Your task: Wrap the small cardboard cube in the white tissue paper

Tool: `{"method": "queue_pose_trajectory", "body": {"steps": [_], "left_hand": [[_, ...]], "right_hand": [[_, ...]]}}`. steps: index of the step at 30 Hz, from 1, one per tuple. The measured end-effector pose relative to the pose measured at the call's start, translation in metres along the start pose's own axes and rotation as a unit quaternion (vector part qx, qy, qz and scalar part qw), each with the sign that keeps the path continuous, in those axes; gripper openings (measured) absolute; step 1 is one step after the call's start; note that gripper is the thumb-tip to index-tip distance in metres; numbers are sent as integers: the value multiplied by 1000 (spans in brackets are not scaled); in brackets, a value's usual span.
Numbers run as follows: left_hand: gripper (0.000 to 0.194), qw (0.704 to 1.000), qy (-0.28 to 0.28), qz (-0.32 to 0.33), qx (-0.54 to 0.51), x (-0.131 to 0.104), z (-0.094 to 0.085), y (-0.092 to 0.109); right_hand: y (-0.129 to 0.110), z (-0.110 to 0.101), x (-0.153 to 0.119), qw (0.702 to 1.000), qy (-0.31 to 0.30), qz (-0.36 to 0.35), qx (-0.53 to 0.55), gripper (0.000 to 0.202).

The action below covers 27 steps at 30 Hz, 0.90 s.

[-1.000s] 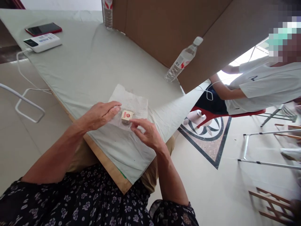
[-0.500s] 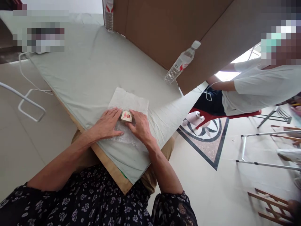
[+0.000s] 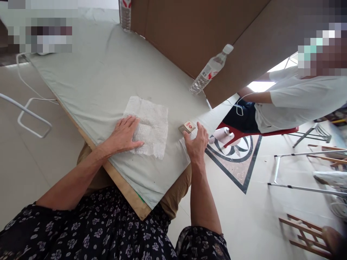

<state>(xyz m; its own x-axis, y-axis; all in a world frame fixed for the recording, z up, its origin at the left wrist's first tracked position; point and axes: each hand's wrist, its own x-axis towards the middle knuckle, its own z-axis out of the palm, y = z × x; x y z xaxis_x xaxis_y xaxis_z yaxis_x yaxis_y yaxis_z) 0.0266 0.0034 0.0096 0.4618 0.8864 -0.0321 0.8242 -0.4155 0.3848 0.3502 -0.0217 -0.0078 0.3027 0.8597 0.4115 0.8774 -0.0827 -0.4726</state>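
My left hand (image 3: 123, 135) lies flat on the left part of a crinkled, whitish sheet (image 3: 151, 130) that looks like bubble wrap, its fingers stretched out and thumb apart. To the right of the sheet, a small cream-coloured box (image 3: 187, 126) with a red printed mark rests near the table's right edge. Around the near right side of that box is my right hand (image 3: 197, 142), thumb close against its front edge and the other fingers spread beyond its right corner. Whether the thumb presses on the box is hard to make out.
Behind the table (image 3: 89, 79) stands a large brown cardboard panel (image 3: 189, 39). A clear plastic bottle (image 3: 210, 72) leans in front of it, and another bottle (image 3: 125, 16) stands farther left. A seated person in a white shirt (image 3: 306, 97) is at right. White cables hang at left.
My right hand and the small box have moved right, off the sheet. The left hand stays on the sheet, whose middle is now uncovered. The right fingers are spread wider.
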Motion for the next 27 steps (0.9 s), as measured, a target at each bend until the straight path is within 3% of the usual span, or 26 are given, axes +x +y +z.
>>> {"method": "queue_pose_trajectory", "body": {"steps": [2,6,9,11,15,17,21,24,27], "left_hand": [[90,1000,10,19,2,1,-4,1],[88,998,4,69,10,11,-6,4],[97,997,-40,64,26,15,-4,0],[105,996,-57,56,35,14,-4,-6],[108,996,-52,56,42,6,-4,-17],[108,996,-49,61,37,3,-5,-20],[101,996,-3,88,3,-3,-6,-23],[89,993,65,98,-24,-10,-6,-27],[84,994,76,77,-30,-14,-3,-31]], "right_hand": [[-28,1,-9,997,-14,-72,21,54],[-86,17,-17,959,-165,-224,50,58],[-99,33,-16,930,-273,-243,26,74],[-93,38,-16,926,-298,-233,9,77],[-67,32,-24,937,-268,-225,0,73],[-55,23,-29,949,-227,-218,9,60],[-34,4,-28,989,-48,-138,30,28],[-17,-3,-11,996,46,-64,32,42],[2,5,10,999,18,7,35,70]]}}
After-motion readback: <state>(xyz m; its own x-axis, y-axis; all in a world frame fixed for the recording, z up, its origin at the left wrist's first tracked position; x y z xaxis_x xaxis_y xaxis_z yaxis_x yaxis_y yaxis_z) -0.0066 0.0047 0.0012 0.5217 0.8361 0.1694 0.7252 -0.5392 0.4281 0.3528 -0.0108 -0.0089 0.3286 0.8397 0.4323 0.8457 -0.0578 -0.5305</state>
